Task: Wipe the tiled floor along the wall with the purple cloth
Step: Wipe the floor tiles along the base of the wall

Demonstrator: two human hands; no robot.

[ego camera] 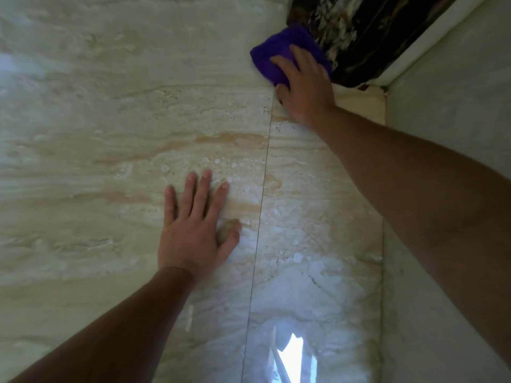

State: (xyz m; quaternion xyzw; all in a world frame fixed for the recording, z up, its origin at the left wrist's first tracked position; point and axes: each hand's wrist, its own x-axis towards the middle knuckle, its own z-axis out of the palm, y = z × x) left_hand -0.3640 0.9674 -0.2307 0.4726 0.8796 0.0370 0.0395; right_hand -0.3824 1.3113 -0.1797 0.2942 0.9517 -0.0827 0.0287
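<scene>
The purple cloth (272,55) lies bunched on the glossy beige marble-look tiled floor (110,120), at the far right beside a dark patterned strip. My right hand (304,89) presses down on the cloth with its fingers spread over it; the arm reaches in from the right edge. My left hand (195,225) rests flat on the floor in the middle, palm down, fingers apart, holding nothing. The pale wall (448,100) runs along the right side.
A dark marbled strip (359,34) lies in the far right corner, bordered by a cream skirting edge (362,102). A thin grout line (262,189) runs down the floor between my hands. A bright window reflection (290,352) shines on the near tile.
</scene>
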